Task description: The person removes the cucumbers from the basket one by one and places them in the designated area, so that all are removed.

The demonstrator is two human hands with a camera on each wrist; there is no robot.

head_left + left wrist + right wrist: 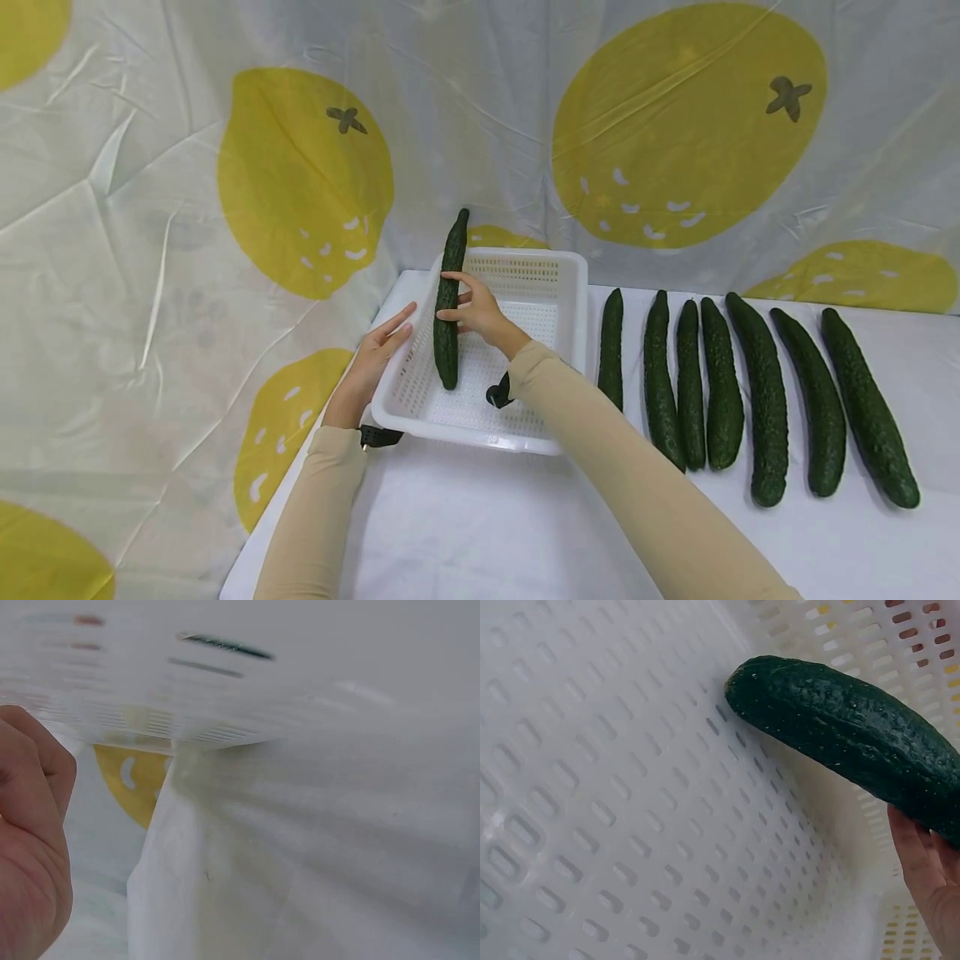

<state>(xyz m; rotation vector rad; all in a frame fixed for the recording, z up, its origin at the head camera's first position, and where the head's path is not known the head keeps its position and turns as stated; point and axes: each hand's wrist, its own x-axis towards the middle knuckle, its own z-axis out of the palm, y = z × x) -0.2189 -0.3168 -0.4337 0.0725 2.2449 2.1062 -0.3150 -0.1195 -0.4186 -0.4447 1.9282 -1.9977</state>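
Note:
In the head view a dark green cucumber (447,346) is gripped between the thumb and fingers of my right hand (486,318). It stands over the left side of a white perforated plastic basket (465,437), its thin end reaching past the back rim. The right wrist view shows the cucumber's blunt end (832,712) above the basket floor (630,802), with my fingertips along its side. My left hand (369,360) lies against the basket's outer left wall, fingers extended. From the left wrist, that hand (34,832) appears beside the slotted wall, partly cut off.
Several cucumbers (765,400) lie in a row on the white cloth to the right of the basket. Behind and left hangs a pale curtain (465,108) printed with lemons. Black wrist gear (381,436) sits under the basket's front left corner.

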